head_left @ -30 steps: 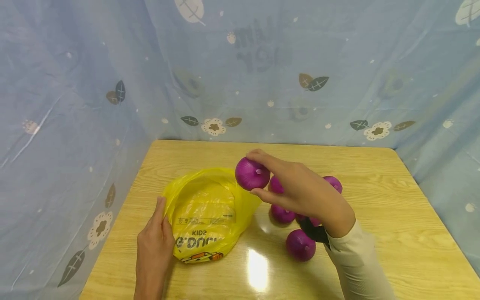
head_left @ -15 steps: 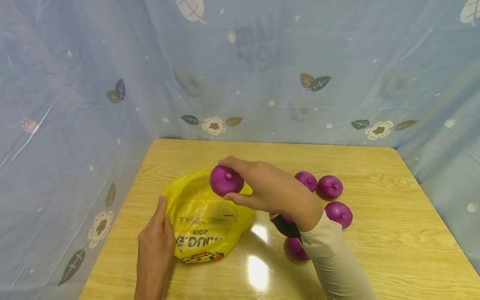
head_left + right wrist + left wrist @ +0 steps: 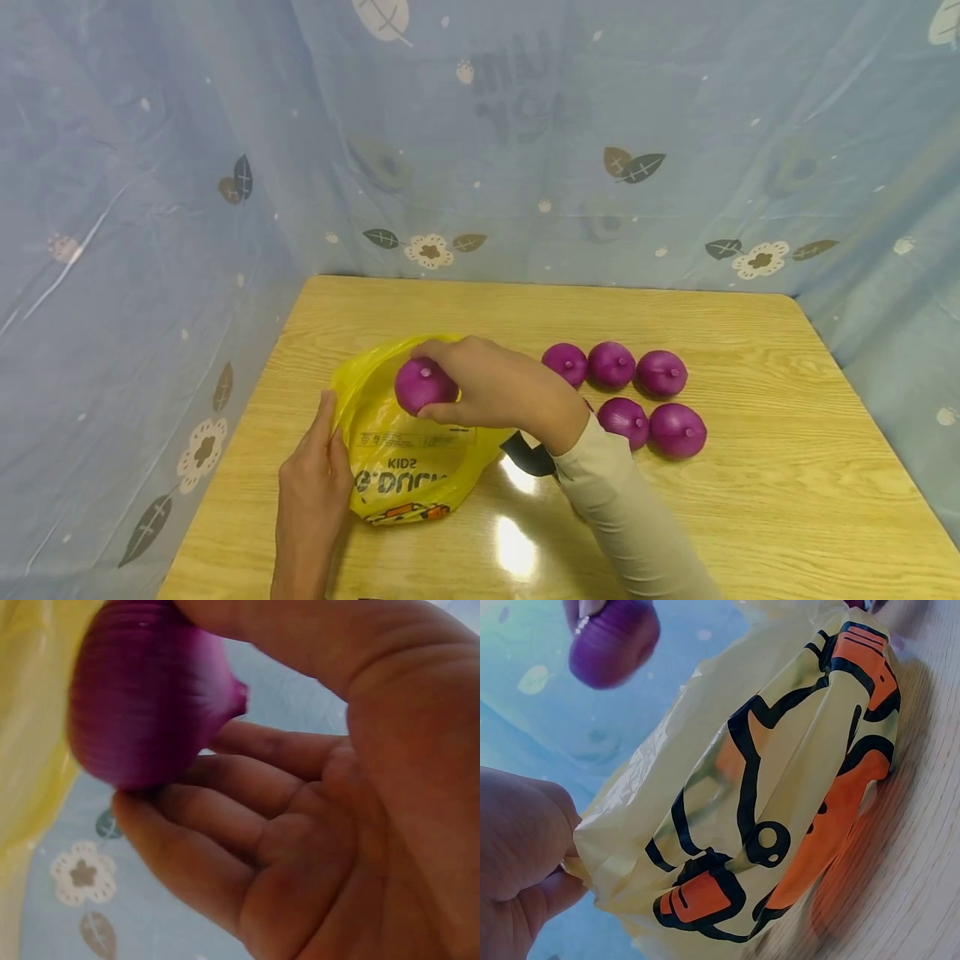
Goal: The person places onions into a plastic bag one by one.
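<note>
Purple onion (image 3: 422, 387) hung over mouth of yellow bag (image 3: 431, 450), pinched by right hand (image 3: 498, 385), fingers half curled; left hand (image 3: 313, 479) gripped rim. Bagging step, seemingly; next move called for lowering, release. At least 5 other onions (image 3: 662, 373) lay nearby.

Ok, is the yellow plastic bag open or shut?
Open. The yellow plastic bag gapes in the head view, its rim held by the left hand.
</note>
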`<action>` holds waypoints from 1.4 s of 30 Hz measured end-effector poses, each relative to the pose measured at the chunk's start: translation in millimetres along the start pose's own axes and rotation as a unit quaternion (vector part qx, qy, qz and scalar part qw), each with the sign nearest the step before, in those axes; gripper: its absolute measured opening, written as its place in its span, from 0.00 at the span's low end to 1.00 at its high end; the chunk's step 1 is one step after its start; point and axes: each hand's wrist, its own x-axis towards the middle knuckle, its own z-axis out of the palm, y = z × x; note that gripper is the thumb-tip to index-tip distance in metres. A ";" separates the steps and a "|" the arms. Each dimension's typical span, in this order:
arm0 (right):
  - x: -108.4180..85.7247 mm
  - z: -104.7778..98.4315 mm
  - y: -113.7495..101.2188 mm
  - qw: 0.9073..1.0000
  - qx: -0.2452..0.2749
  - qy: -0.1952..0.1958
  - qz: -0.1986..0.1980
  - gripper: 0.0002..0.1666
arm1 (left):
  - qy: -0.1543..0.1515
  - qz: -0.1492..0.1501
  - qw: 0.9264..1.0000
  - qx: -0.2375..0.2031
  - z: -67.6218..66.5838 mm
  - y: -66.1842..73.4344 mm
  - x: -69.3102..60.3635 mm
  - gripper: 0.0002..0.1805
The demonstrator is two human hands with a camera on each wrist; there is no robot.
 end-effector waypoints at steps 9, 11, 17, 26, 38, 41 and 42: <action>26.1 24.4 4.0 0.999 -0.013 -0.033 0.025 0.37 | -0.004 0.002 1.000 -0.001 0.7 0.9 0.4 0.34; 31.2 31.1 6.5 0.999 -0.017 -0.030 0.027 0.37 | -0.003 0.004 1.000 0.000 1.0 1.0 0.2 0.34; 44.6 52.0 13.9 0.998 -0.014 -0.019 0.050 0.36 | -0.001 0.004 1.000 0.000 0.6 0.5 -0.8 0.34; 59.7 74.2 23.7 0.996 -0.014 0.000 0.090 0.38 | -0.006 0.002 1.000 -0.004 0.9 -0.6 -1.2 0.34; 73.5 103.2 36.3 0.993 0.030 0.036 0.104 0.39 | -0.004 0.013 1.000 -0.008 1.4 -1.7 -2.6 0.33; 75.5 109.7 38.7 0.993 0.034 0.050 0.102 0.37 | -0.002 0.016 1.000 -0.010 1.8 -1.8 -2.9 0.34; 76.1 111.6 39.6 0.993 0.033 0.053 0.101 0.36 | -0.001 0.017 1.000 -0.010 2.0 -1.9 -2.8 0.34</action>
